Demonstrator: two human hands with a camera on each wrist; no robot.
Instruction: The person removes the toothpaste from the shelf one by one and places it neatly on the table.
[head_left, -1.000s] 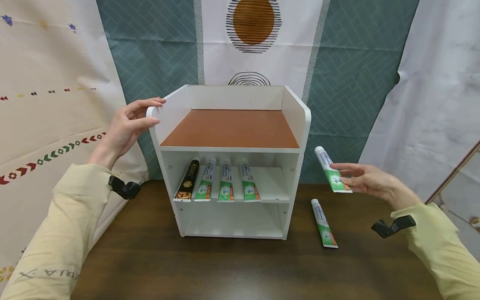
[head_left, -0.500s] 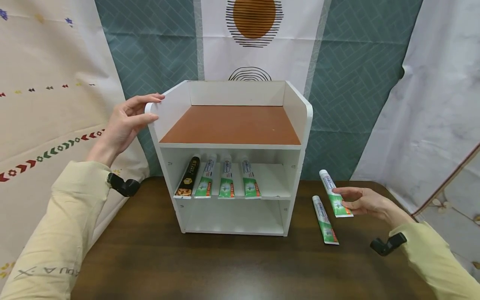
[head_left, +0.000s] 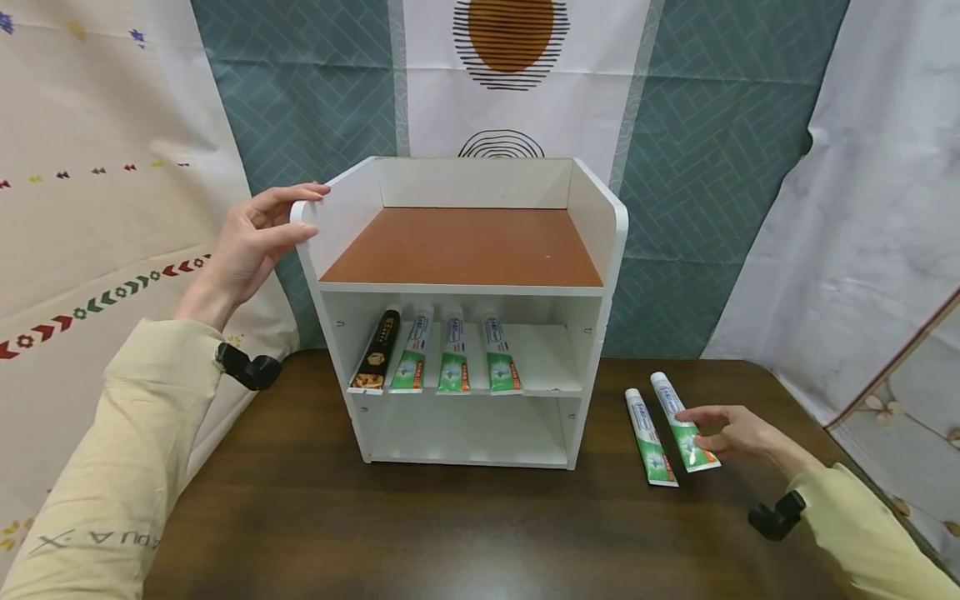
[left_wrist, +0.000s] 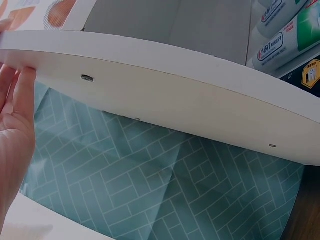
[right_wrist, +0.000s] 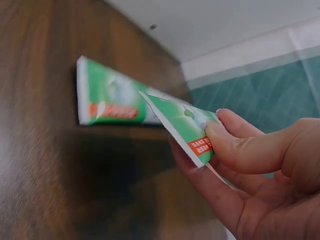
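Note:
My left hand [head_left: 243, 250] holds the upper left side panel of a small white shelf unit [head_left: 611, 225], thumb in front and fingers over the edge. In the left wrist view, fingertips [left_wrist: 24, 92] touch that panel. Over the table's right side, my right hand [head_left: 742, 433] pinches a green-and-white toothpaste tube [head_left: 670, 398] near its flat end. The right wrist view shows the thumb on top of this tube [right_wrist: 182, 122]; whether it touches the table I cannot tell. Just left of it lies a second, matching toothpaste tube [head_left: 649, 442].
On the unit's middle shelf, a black tube [head_left: 377, 350] stands leftmost, with three green-and-white tubes [head_left: 453, 358] to its right. Above is a brown top board [head_left: 465, 246]. The unit stands on a dark wooden table [head_left: 420, 533], with patterned cloths [head_left: 697, 167] behind and beside it.
My right hand has lowered the toothpaste tube from above the table's back right down to beside the lying tube. My left hand has stayed on the side panel.

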